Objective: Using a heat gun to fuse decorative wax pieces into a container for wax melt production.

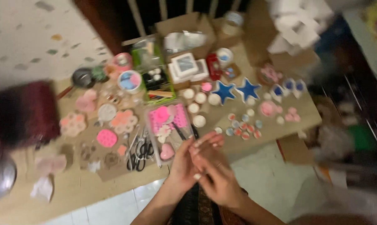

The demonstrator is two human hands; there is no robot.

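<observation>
Head view: the left hand (183, 160) and right hand (215, 177) press together, fingers interlaced and empty as far as the blur shows, just below the clear tray (155, 143) of pink moulds, beside the black scissors (141, 152) on the cardboard sheet (276, 129).

Dim room; pale tiled floor (113, 208), speckled terrazzo (34, 37) upper left

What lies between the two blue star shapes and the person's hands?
In the head view, small round white and coloured pieces on brown cardboard lie between the blue stars and the clasped left hand and right hand.
</observation>
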